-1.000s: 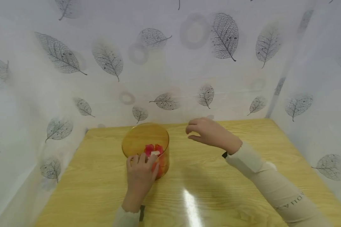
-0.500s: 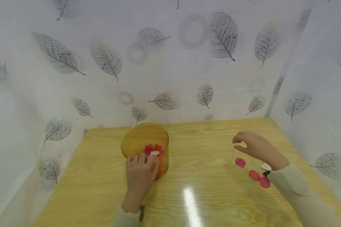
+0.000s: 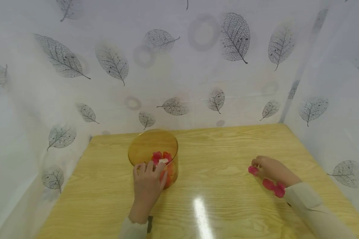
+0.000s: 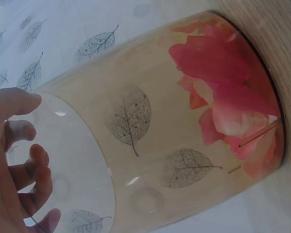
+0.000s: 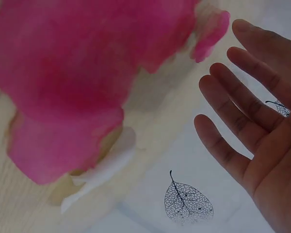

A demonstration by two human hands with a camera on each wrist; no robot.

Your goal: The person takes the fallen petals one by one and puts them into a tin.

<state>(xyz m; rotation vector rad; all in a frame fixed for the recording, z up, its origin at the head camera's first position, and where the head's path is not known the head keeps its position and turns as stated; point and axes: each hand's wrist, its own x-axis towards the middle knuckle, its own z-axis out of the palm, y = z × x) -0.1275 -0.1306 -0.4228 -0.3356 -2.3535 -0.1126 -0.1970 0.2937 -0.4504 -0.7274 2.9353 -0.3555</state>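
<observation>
An amber clear glass vase (image 3: pixel 152 142) stands on the table, holding pink, red and whitish petals (image 4: pixel 218 68) at its bottom. My left hand (image 3: pixel 148 187) grips its near rim; the left wrist view shows the fingers curled over into the mouth. At the right of the table, my right hand (image 3: pixel 273 171) is low over loose petals, with fingertips right at a pink petal (image 3: pixel 252 170). Two more pink petals (image 3: pixel 273 188) lie under its wrist. In the right wrist view the fingers (image 5: pixel 233 104) are spread and fairly straight. A white petal (image 5: pixel 99 170) shows beneath the pink ones.
The wood-grain table (image 3: pixel 215 159) is closed in at the back and sides by white sheeting (image 3: pixel 179 76) printed with grey leaves. Thin brown sticks (image 4: pixel 257 133) show at the vase's bottom among the petals.
My right hand has moved right from beside the vase, then down to the loose petals, covering the white one in the head view. The left hand and vase have stayed put.
</observation>
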